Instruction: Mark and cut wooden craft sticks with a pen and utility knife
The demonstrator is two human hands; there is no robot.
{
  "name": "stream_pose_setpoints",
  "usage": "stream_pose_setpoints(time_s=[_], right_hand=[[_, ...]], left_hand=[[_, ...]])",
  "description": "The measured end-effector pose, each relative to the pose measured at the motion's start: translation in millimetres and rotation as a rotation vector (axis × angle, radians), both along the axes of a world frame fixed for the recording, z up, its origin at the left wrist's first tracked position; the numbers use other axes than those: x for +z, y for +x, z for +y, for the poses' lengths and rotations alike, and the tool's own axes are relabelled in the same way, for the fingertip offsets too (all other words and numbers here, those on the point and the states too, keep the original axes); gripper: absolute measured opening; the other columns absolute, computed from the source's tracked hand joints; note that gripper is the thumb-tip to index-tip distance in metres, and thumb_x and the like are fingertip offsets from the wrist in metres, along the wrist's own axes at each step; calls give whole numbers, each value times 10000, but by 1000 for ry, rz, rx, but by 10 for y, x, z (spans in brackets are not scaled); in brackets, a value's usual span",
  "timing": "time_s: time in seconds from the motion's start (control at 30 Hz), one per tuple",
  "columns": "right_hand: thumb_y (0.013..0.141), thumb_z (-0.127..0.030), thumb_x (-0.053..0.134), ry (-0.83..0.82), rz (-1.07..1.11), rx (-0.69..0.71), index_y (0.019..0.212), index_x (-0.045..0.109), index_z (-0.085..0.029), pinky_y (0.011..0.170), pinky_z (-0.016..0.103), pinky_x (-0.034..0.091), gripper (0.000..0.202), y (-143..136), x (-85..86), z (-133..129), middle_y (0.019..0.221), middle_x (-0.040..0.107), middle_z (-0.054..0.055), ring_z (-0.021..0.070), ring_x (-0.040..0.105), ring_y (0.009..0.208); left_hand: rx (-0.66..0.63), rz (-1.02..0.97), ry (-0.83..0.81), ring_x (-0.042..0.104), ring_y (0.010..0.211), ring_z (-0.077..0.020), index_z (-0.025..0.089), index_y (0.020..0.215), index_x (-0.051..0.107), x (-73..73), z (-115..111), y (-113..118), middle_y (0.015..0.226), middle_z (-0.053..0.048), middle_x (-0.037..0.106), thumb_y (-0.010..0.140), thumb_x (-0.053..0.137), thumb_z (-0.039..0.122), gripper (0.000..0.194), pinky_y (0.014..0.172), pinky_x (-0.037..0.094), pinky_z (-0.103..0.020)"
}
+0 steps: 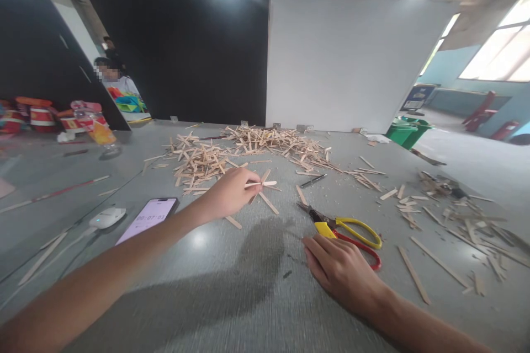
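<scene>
Wooden star [270,183], seemingly joined already, is pinched in the left hand [232,192], mid-frame. Heaped sticks [273,140] remain, upper centre; the right hand [345,265], lower right, curls, grip unclear.

You have one phone [155,213], one bottle [102,133], one pair of shears [324,229] and sticks [269,203] too many to count.

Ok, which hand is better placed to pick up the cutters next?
Probably the right hand: it lies beside the cutters, perhaps touching them, and shows nothing in its grasp. The left hand is farther away and holds crossed wooden sticks.
</scene>
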State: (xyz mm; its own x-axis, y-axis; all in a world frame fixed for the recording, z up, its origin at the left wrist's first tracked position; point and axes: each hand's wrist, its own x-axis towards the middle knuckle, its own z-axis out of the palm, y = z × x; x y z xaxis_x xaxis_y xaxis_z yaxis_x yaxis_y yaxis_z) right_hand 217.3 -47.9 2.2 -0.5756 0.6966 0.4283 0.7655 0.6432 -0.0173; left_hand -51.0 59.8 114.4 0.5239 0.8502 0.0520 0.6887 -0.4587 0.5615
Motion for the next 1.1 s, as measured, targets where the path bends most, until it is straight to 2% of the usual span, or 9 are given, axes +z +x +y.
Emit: stream_pose_setpoints(time_s=[0.07,0.2,0.27,0.37,0.5,0.6,0.77,0.9,1.1], right_hand=[[1072,-114,418,-1,0,6,1022,646,-150,611,342,463,236,4,-7,5,798,669,51,225,685,664],[1074,-117,410,-9,4,1,1015,640,-155,607,348,458,241,7,-19,9,804,668,48,226,681,664],[1078,-118,399,0,-1,1,1013,637,-158,607,351,453,250,8,-26,8,805,665,45,224,675,660],[1086,-132,396,38,-3,17,1013,626,-164,592,346,436,244,14,-44,11,797,651,34,213,656,634],[1094,-145,395,77,6,36,1023,607,-174,587,344,421,225,28,-75,21,796,637,20,208,639,622],[1101,-147,374,99,6,37,1033,599,-173,589,355,418,237,31,-88,28,791,632,18,213,637,619],[1102,-154,370,85,28,45,1000,591,-187,591,360,413,246,19,-86,46,800,636,17,211,638,627],[1096,-152,388,83,13,44,971,586,-193,592,358,406,238,17,-81,49,804,633,16,207,635,633],[1091,-145,393,84,-12,43,936,578,-200,594,355,404,247,31,-92,29,805,629,14,198,622,626]], left_hand=[[15,-6,-49,480,546,-140,179,766,635,-16,38,-10,664,-33,622,1004,524,404,346,602,355,-314],[67,-68,-150,630,670,-155,133,1049,650,-33,198,-32,889,-77,721,1017,564,403,285,587,450,-276],[108,-108,-189,677,751,-164,130,1163,637,-32,311,-42,997,-75,719,1038,585,432,331,635,534,-289],[201,-165,-199,700,899,-190,164,1219,651,-67,510,-47,1127,-75,704,1042,622,412,306,787,608,-367],[339,-239,-205,687,1050,-221,204,1259,661,-228,796,-40,1280,-101,672,1040,633,364,273,905,603,-418],[391,-308,-262,683,1096,-252,173,1301,638,-379,991,-33,1304,-106,658,1019,668,354,337,923,600,-459],[402,-427,-446,685,1098,-256,165,1316,631,-605,1219,-33,1311,-113,655,1015,674,354,358,922,601,-461],[398,-517,-559,682,1106,-259,170,1332,621,-750,1295,-59,1322,-112,648,1016,672,355,370,924,601,-467],[271,-620,-758,685,1096,-256,161,1315,630,-764,1338,-106,1310,-116,654,1015,675,355,361,920,602,-458]])
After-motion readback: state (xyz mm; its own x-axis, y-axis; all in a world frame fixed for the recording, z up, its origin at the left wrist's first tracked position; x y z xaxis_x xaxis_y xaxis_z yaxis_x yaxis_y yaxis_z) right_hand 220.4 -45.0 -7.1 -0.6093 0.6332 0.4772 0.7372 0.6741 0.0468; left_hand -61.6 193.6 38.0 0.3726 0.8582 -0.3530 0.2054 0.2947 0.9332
